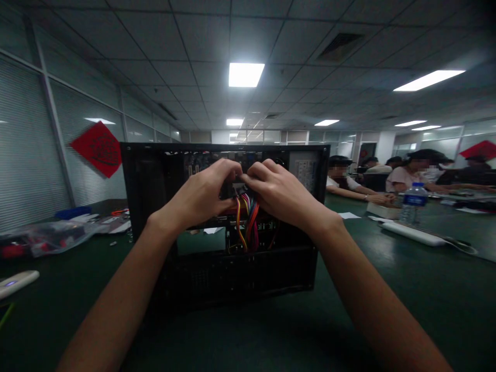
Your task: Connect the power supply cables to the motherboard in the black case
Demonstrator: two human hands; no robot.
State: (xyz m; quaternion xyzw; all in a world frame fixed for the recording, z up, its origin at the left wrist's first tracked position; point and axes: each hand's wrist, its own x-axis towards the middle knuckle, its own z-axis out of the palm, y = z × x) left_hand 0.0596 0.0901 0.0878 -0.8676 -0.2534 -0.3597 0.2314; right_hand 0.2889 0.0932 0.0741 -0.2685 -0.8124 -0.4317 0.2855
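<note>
A black open computer case (251,268) stands upright on the table in front of me. A bundle of multicoloured power cables (251,227) hangs inside it, running up to a pale connector (239,189) between my hands. My left hand (203,188) curls around the connector's left side, thumb low and fingers bent above. From the right, my right hand (277,188) closes its bent fingers at the connector and the top of the cables. The fingertips partly cover the connector. Behind them, a labelled metal power supply (304,173) shows at the case's upper right.
On the green table (372,310), a clear plastic bag (58,237) and a white device (19,283) lie left. A water bottle (415,202), a white power strip (413,233) and a small box (383,209) are on the right. Several people sit beyond.
</note>
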